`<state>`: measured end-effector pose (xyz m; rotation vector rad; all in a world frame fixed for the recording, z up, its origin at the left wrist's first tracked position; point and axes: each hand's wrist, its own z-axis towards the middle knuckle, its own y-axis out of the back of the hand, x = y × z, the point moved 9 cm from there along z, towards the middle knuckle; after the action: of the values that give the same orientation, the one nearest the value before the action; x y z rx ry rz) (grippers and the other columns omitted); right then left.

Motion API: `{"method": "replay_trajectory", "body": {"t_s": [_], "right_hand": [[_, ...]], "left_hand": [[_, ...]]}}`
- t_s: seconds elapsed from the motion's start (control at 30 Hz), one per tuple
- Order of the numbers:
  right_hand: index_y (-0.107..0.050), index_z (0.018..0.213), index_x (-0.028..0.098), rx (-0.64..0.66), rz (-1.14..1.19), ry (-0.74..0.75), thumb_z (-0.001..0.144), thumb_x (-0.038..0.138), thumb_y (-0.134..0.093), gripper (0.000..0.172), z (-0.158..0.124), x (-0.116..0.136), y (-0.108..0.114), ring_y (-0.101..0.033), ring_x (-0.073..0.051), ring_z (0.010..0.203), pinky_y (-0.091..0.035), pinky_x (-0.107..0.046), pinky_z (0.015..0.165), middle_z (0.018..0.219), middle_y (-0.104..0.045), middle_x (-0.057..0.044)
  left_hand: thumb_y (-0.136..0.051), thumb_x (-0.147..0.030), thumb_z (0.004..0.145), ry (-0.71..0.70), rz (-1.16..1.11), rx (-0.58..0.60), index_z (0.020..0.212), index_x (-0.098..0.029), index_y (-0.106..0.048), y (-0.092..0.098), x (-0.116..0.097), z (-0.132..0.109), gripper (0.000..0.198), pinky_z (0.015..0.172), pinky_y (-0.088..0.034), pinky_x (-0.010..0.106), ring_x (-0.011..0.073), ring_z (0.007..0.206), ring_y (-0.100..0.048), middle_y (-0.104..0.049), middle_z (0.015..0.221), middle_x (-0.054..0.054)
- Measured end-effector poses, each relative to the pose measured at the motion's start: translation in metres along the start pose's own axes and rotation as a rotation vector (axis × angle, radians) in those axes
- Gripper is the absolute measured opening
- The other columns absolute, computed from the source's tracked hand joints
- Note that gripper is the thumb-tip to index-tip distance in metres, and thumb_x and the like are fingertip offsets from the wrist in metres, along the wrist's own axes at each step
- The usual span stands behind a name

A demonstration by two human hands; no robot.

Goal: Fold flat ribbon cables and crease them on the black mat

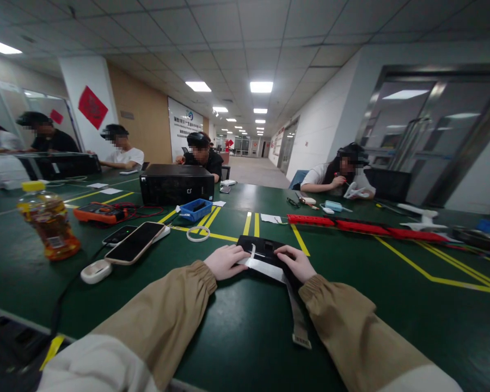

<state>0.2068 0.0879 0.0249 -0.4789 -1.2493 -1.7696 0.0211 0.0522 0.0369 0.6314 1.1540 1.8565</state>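
Note:
In front of me a flat black panel (265,246) lies at the table's middle, with a square recess near its far right part. A silver-white strip (269,270) runs along its near edge, and a small pale curl (253,251) stands up beside my left fingers. My left hand (227,261) is closed on the panel's left end, thumb at the strip. At the right end my right hand (296,262) pinches the panel's edge. A flat grey ribbon (296,310) hangs from the panel toward me and ends in a connector (301,341). What lies under the panel is hidden.
On the left are a drink bottle (51,223), an orange multimeter (100,213) and a phone (135,243). A tape roll (198,234), blue tray (196,210) and black case (177,184) stand farther off. Red strips (367,227) lie right. Several people sit around.

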Motion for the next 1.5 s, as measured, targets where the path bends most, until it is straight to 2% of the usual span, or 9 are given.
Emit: {"method": "replay_trajectory", "body": {"t_s": [0.13, 0.23, 0.37, 0.47, 0.63, 0.93, 1.1, 1.27, 1.5], "right_hand": [[-0.064, 0.085, 0.017, -0.005, -0.072, 0.073, 0.077, 0.038, -0.053, 0.025, -0.002, 0.010, -0.001, -0.058, -0.021, 0.087, -0.047, -0.037, 0.083, 0.089, -0.063, -0.006], [-0.064, 0.090, 0.017, 0.009, -0.174, 0.186, 0.078, 0.033, -0.052, 0.023, -0.003, 0.029, -0.005, -0.058, -0.020, 0.087, -0.046, -0.037, 0.082, 0.091, -0.062, -0.006], [-0.062, 0.100, 0.019, 0.088, -0.297, 0.348, 0.081, 0.029, -0.052, 0.024, -0.005, 0.058, -0.021, -0.054, -0.021, 0.097, -0.043, -0.038, 0.088, 0.101, -0.060, -0.007], [-0.060, 0.113, 0.023, 0.179, -0.377, 0.401, 0.083, 0.032, -0.053, 0.032, -0.005, 0.066, -0.039, -0.048, -0.022, 0.109, -0.039, -0.039, 0.094, 0.117, -0.053, -0.007], [-0.054, 0.123, 0.030, 0.234, -0.526, 0.389, 0.085, 0.039, -0.055, 0.040, 0.002, 0.055, -0.059, -0.038, -0.024, 0.120, -0.032, -0.044, 0.099, 0.131, -0.043, -0.005], [-0.058, 0.119, 0.031, 0.174, -0.638, 0.292, 0.092, 0.041, -0.039, 0.034, 0.019, 0.033, -0.059, -0.037, -0.023, 0.119, -0.030, -0.046, 0.099, 0.129, -0.045, -0.004], [-0.061, 0.115, 0.030, 0.124, -0.611, 0.244, 0.095, 0.037, -0.033, 0.035, 0.022, 0.031, -0.056, -0.039, -0.021, 0.114, -0.032, -0.043, 0.097, 0.120, -0.051, -0.003], [-0.060, 0.115, 0.029, 0.101, -0.595, 0.226, 0.094, 0.037, -0.035, 0.034, 0.022, 0.029, -0.054, -0.039, -0.022, 0.114, -0.033, -0.043, 0.095, 0.120, -0.051, -0.003], [-0.066, 0.101, 0.020, -0.022, -0.355, 0.352, 0.093, 0.033, -0.035, 0.034, 0.020, 0.042, -0.039, -0.050, -0.019, 0.100, -0.038, -0.035, 0.089, 0.103, -0.060, -0.006]], "left_hand": [[-0.046, -0.037, 0.088, 0.016, -0.047, -0.006, 0.115, -0.021, -0.052, -0.001, 0.002, 0.000, 0.032, 0.079, -0.042, 0.029, 0.0182, 0.091, -0.052, -0.055, 0.099, 0.005], [-0.048, -0.036, 0.086, 0.038, -0.084, -0.012, 0.114, -0.021, -0.053, -0.003, 0.004, 0.001, 0.032, 0.081, -0.043, 0.029, 0.0181, 0.092, -0.052, -0.055, 0.099, 0.005], [-0.049, -0.036, 0.086, 0.052, -0.101, -0.016, 0.113, -0.021, -0.054, -0.004, 0.004, 0.003, 0.032, 0.082, -0.043, 0.031, 0.0186, 0.093, -0.051, -0.055, 0.099, 0.005], [-0.049, -0.035, 0.086, 0.051, -0.110, -0.018, 0.111, -0.021, -0.055, -0.004, 0.004, 0.003, 0.030, 0.081, -0.043, 0.031, 0.0186, 0.092, -0.051, -0.054, 0.100, 0.005], [-0.048, -0.035, 0.086, 0.040, -0.124, -0.022, 0.108, -0.020, -0.057, -0.003, 0.003, 0.003, 0.028, 0.082, -0.043, 0.031, 0.0188, 0.093, -0.051, -0.055, 0.099, 0.006], [-0.048, -0.034, 0.086, 0.038, -0.134, -0.024, 0.111, -0.020, -0.056, -0.004, 0.004, 0.002, 0.030, 0.083, -0.042, 0.031, 0.0187, 0.092, -0.050, -0.054, 0.100, 0.006], [-0.048, -0.034, 0.086, 0.045, -0.106, -0.015, 0.112, -0.019, -0.055, -0.004, 0.003, 0.002, 0.031, 0.083, -0.042, 0.031, 0.0188, 0.092, -0.050, -0.054, 0.101, 0.006], [-0.047, -0.035, 0.087, 0.052, -0.072, -0.008, 0.115, -0.020, -0.053, -0.005, 0.001, 0.001, 0.032, 0.083, -0.040, 0.032, 0.0189, 0.093, -0.050, -0.054, 0.101, 0.006], [-0.042, -0.035, 0.090, 0.061, -0.010, -0.011, 0.115, -0.022, -0.053, -0.007, -0.001, 0.002, 0.031, 0.082, -0.038, 0.032, 0.0184, 0.091, -0.050, -0.054, 0.099, 0.005]]}}
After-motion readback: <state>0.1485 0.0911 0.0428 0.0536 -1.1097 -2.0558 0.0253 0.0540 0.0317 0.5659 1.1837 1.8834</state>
